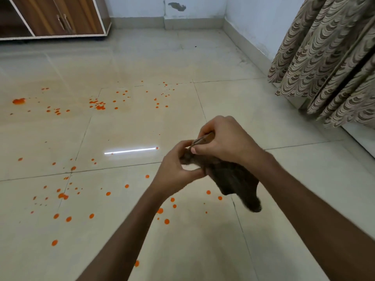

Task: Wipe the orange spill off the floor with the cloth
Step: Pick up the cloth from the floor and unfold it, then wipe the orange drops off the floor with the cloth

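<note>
head view: we saw the cloth (233, 177), dark brown, held up in the air near the middle of the frame, its upper edge bunched between both hands and its loose tail drooping toward the near right, clear of the floor (233, 102). the orange spill (97, 104) lay as scattered drops across the pale tiles, thickest at the far left, with more drops on the near left and some directly under our forearms. none of it looked wiped.

we judged the step in hand to be gathering the cloth into a pad. to do it well we would fold it thick enough to soak, keep the hanging tail from dragging through the drops, and work from the outer spots inward so the colour did not smear.

the left hand (174, 171) was curled, thumb and fingers pinching the cloth's edge from below. the right hand (223, 140) was closed over the top edge, knuckles up, wrist bent down. both forearms reached forward from the near edge and met at the cloth.

a wooden cabinet (60, 15) stood far left; a patterned curtain (328, 57) hung at the right.
</note>
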